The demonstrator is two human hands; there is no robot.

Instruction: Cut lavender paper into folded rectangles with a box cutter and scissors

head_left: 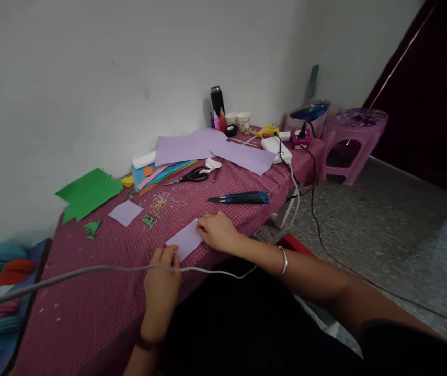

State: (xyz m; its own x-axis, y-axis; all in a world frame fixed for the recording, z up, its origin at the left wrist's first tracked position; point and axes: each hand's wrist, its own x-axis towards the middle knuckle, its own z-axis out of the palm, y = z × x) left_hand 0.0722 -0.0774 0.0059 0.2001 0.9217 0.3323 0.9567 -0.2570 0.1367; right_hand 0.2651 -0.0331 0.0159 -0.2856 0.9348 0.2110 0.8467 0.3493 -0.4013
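Note:
A small lilac paper piece (pixel 184 242) lies near the front edge of the table with the red checked cloth (pixel 90 292). My right hand (pixel 219 232) rests on the paper's right end, fingers curled down and pressing it. My left hand (pixel 162 279) sits at the paper's lower left corner, fingers bent onto its edge. Both hands hold the paper flat against the cloth. A thin white cable (pixel 90 270) runs across in front of my left hand.
A blue-handled utility knife (pixel 242 198) and black scissors (pixel 192 176) lie beyond the hands. Large lilac sheets (pixel 207 146), green paper (pixel 88 193), a small lilac square (pixel 125 212), paper scraps, cups, a dark bottle (pixel 217 100), a glue gun (pixel 266 130) and a purple stool (pixel 354 136) are farther off.

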